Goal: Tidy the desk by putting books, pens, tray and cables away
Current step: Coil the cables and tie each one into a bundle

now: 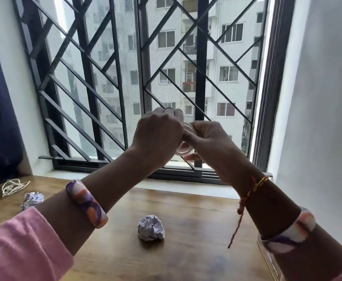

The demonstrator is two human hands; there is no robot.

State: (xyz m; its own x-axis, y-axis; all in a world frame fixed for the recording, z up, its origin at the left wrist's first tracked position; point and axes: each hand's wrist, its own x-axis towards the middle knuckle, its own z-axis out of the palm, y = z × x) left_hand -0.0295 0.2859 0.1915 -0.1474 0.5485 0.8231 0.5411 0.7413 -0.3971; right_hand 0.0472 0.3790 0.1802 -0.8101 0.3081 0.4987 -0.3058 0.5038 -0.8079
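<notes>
Hands, left hand (158,132) and right hand (208,142), grip tape roll (183,148) (clear); paper ball (151,228), cable (14,186) on desk (196,230).

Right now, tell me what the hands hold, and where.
A clear tape roll: right hand grips its side, left hand pinches at its top edge.

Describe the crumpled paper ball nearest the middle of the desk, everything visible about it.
The crumpled paper ball is a wad of white paper with faint purplish-blue marks in its creases, crushed into a rough, lumpy round. It rests on the wooden desk, roughly central in the head view, below the raised hands and between the two forearms. Nothing touches it but the desk. It casts a small shadow on the desk. A second, similar paper ball lies apart from it, farther left near a coiled pale cable.
</notes>
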